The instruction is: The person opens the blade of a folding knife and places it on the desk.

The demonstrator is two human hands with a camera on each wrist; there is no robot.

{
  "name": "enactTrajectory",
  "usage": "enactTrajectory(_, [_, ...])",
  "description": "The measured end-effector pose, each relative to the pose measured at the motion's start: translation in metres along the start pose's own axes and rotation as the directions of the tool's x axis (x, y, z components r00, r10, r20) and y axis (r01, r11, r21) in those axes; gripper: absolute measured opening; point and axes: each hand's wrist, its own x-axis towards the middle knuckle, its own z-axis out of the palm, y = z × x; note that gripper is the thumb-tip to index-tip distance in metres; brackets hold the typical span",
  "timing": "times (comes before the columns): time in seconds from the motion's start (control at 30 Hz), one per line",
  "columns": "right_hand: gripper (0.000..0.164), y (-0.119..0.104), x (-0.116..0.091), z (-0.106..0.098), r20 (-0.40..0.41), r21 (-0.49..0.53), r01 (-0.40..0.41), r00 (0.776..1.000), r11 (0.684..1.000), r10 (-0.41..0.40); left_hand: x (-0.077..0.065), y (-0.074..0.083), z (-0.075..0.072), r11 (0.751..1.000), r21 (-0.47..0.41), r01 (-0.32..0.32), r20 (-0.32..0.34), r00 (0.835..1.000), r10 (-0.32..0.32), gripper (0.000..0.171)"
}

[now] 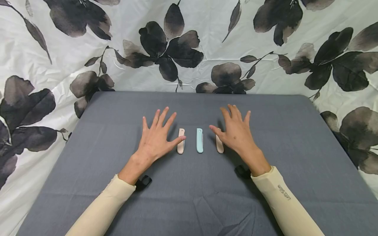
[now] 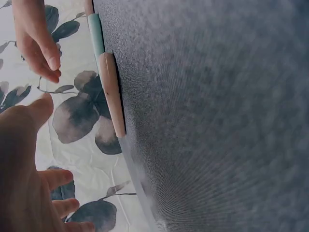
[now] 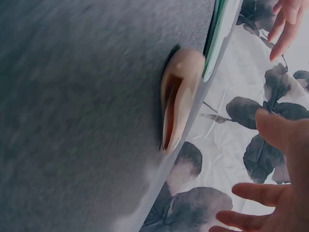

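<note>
Three folding knives, folded up, lie in a row on the grey cloth: a pale pink one (image 1: 180, 148) on the left, a light blue one (image 1: 199, 141) in the middle and a beige-pink one (image 1: 219, 146) on the right. My left hand (image 1: 153, 139) is spread above the cloth, its thumb overlapping the left knife in the head view. Fingers apart, my right hand (image 1: 236, 133) hovers over the right knife and hides its upper end. In the right wrist view this knife (image 3: 187, 87) shows a slot with a blade edge inside. Both hands hold nothing.
The grey cloth (image 1: 177, 196) covers a table whose far edge meets a white curtain (image 1: 218, 19) with dark flower prints. Black wrist cameras (image 1: 143, 182) sit under both wrists, below cream sleeves (image 1: 103, 205).
</note>
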Motion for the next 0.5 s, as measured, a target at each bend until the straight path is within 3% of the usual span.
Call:
enactTrajectory(0.2, [0.059, -0.011, 0.003, 0.0, -0.033, 0.066, 0.065, 0.997, 0.996, -0.062, 0.001, -0.001, -0.002, 0.997, -0.069, -0.017, 0.003, 1.0, 0.017, 0.089])
enactTrajectory(0.5, [0.042, -0.028, 0.01, 0.003, -0.019, 0.147, 0.099, 0.995, 0.984, -0.097, -0.002, -0.003, -0.004, 0.99, -0.132, -0.046, -0.025, 0.999, 0.043, 0.078])
